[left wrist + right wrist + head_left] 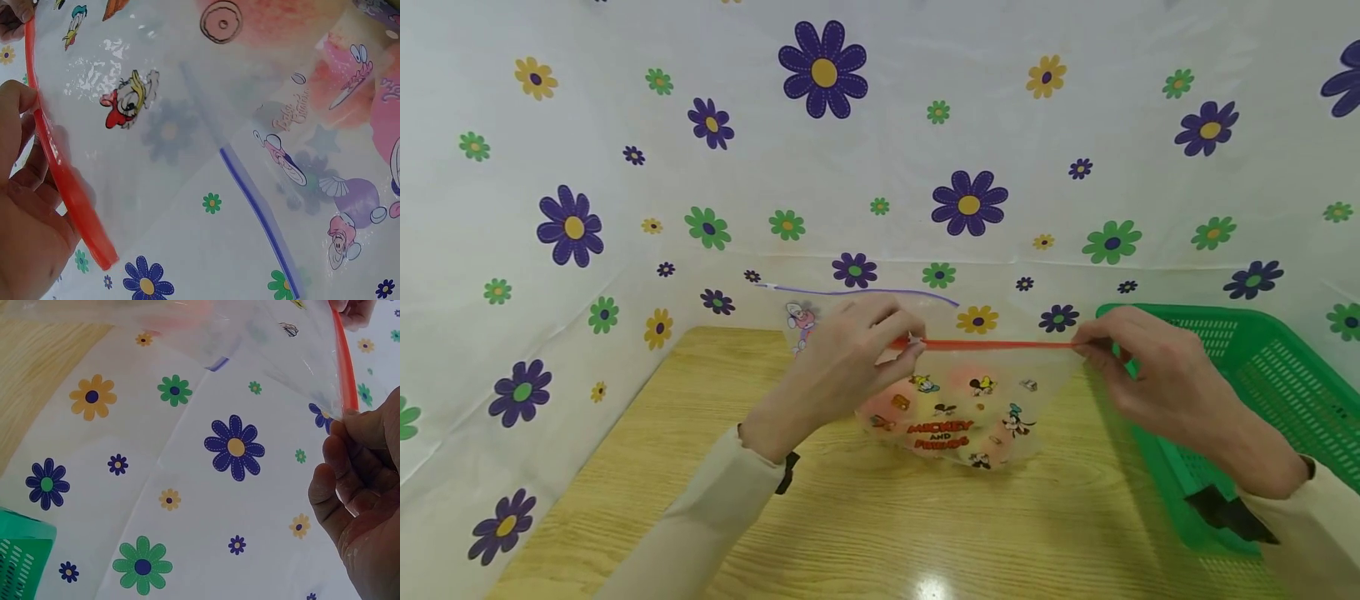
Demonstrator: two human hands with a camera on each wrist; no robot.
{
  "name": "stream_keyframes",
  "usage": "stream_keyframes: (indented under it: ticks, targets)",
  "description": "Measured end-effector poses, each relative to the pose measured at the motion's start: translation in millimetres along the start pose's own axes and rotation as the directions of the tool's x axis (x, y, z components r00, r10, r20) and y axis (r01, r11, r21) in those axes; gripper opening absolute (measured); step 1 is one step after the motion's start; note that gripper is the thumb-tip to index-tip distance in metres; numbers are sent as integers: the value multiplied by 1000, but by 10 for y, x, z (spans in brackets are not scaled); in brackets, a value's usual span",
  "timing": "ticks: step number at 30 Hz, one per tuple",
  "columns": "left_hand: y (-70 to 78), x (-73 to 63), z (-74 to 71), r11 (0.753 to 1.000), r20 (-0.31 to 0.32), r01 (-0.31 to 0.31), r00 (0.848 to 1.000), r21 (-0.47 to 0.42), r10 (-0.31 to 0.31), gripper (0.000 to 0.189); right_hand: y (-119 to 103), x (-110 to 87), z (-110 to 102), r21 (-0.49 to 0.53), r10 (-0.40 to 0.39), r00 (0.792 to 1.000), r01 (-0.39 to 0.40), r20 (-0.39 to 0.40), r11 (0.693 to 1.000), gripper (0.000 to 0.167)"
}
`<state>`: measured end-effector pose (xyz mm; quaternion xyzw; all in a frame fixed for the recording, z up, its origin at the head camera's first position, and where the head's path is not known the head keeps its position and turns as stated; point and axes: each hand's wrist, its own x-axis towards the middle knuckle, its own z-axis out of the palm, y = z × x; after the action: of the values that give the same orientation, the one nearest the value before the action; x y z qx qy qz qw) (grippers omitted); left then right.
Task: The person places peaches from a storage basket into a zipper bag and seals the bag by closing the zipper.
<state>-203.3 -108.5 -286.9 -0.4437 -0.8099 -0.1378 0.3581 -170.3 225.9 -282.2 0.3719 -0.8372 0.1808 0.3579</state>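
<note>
A see-through zip bag [970, 417] printed with cartoon figures and "Mickey and Friends" hangs close over the table, its red zip strip [1000, 344] stretched level between both hands. My left hand [857, 350] pinches the strip at a small pale slider, left of the bag's middle. At the strip's right end, my right hand [1165, 371] holds the corner between thumb and forefinger, as the right wrist view also shows. Reddish and yellowish contents show blurred through the plastic. Behind stands a second clear bag [356, 200] with pink and purple prints and a purple zip strip [857, 292], partly hidden by my left hand.
A green perforated basket [1255, 321] stands at the right of the wooden table [700, 500], partly beneath my right forearm. White flower-printed sheeting [887, 150] rises behind the table and along its left side.
</note>
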Motion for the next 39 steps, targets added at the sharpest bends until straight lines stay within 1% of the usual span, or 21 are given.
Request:
stream_keyframes:
  ticks: [4,6,7,9,11,12,13,15,17,18,19,22,26,30,33,39]
  targets:
    - [-35,-23,-30,1000,6,12,1000,2,-12,8,17,-1,-31,7,-4,1000,4,-3,1000,35]
    - [-57,-35,-43,1000,7,17,1000,6,-17,9,30,-5,-40,10,-9,1000,9,-10,1000,12]
    - [-67,-41,-50,1000,5,19,1000,10,-19,9,37,-6,-44,10,-12,1000,12,-13,1000,4]
    - [-85,-53,-62,1000,3,20,1000,18,-20,11,48,-9,-49,10,-18,1000,19,-23,1000,30]
    - [-104,-64,-71,999,-1,23,1000,27,-23,11,59,-13,-52,8,-18,999,18,-28,1000,49]
    - [-112,-69,-77,999,-1,24,1000,32,-24,11,63,-13,-54,8,-17,999,17,-30,1000,50]
    - [-117,-76,-85,999,2,28,1000,33,-28,12,66,-14,-57,7,-16,999,16,-28,1000,44]
    - [-128,-84,-99,999,7,33,999,37,-33,13,71,-16,-64,8,-9,1000,9,-23,1000,29]
    - [-139,-94,-111,999,14,39,999,38,-40,13,74,-16,-72,0,-4,1000,4,-25,1000,6]
    - [-144,-98,-115,998,16,42,999,35,-43,13,75,-17,-77,1,-1,1000,1,-24,1000,7]
    - [-150,-101,-119,998,16,45,999,34,-45,12,75,-17,-82,-3,3,1000,-3,-24,1000,19]
    - [-171,-113,-125,998,4,47,999,39,-47,11,79,-21,-102,-22,21,999,-21,-27,1000,32]
    - [-195,-119,-134,998,-19,49,999,48,-48,11,97,-41,-141,-40,36,999,-37,-30,999,31]
    - [-207,-117,-141,997,-23,48,999,56,-46,12,128,-73,-176,-38,28,999,-30,-39,999,26]
    - [-218,-118,-137,997,-21,49,999,61,-47,12,141,-87,-205,-60,37,999,-39,-37,997,22]
    - [-239,-118,-129,997,-30,56,998,55,-55,11,158,-103,-262,-121,86,996,-89,-29,989,30]
